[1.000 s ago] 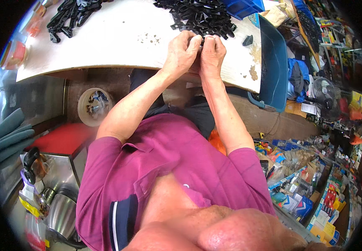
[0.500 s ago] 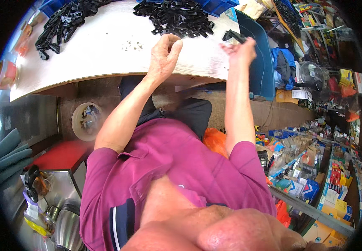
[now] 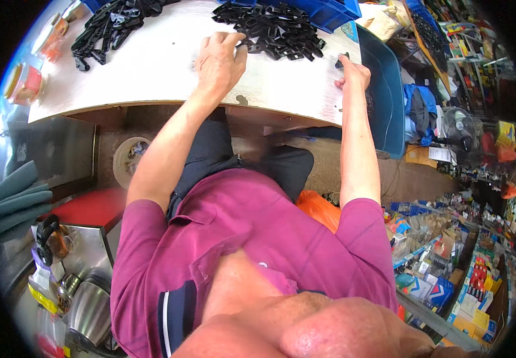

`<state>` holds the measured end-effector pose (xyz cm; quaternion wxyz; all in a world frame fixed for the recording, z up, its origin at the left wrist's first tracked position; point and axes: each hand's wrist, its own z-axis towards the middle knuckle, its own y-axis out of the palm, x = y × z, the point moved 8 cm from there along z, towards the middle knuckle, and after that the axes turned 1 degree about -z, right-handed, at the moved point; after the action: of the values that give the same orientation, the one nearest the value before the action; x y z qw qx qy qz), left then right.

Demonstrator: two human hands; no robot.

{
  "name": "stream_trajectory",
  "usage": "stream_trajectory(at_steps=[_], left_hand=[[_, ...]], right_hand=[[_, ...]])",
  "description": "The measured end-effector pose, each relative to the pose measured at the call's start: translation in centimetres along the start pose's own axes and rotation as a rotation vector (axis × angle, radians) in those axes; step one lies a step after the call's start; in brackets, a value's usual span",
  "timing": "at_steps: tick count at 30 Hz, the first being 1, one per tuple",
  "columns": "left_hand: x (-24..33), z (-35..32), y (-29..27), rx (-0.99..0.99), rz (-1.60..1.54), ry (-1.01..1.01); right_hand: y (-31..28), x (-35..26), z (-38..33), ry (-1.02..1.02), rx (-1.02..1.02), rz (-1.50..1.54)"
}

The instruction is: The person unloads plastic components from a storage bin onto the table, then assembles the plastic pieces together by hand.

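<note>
My left hand (image 3: 219, 65) hovers over the white table, just left of a heap of black plastic parts (image 3: 270, 33). Its fingers are curled toward the thumb around something small that I cannot make out. At the table's right end, my right hand (image 3: 353, 74) is closed, with a black plastic part (image 3: 342, 60) at its fingertips; only a short stretch of that part shows. A second heap of longer black parts (image 3: 110, 30) lies at the far left of the table.
Blue trays (image 3: 335, 13) stand behind the right heap. A dark teal bin (image 3: 386, 95) adjoins the table's right end. Jars (image 3: 25, 83) line the left edge. Beneath the table is a white bucket (image 3: 123, 164); crowded shelves (image 3: 449, 268) fill the right side.
The whole view has shifted a little. My left hand has moved left and farther onto the table, over where small bits lay. My right hand's fingers have closed in; less of the black part shows.
</note>
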<state>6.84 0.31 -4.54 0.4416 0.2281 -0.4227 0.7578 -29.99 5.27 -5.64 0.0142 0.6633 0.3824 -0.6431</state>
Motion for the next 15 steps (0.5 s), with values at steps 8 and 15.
stream_trajectory(at_steps=[8,15], left_hand=[[0.7,0.6,2.4,-0.139,0.382,0.276],[-1.3,1.0,0.6,-0.025,0.006,-0.012]], right_hand=[[-0.2,0.2,1.0,-0.094,0.007,-0.070],[-3.2,3.9,3.4,0.184,0.133,0.494]])
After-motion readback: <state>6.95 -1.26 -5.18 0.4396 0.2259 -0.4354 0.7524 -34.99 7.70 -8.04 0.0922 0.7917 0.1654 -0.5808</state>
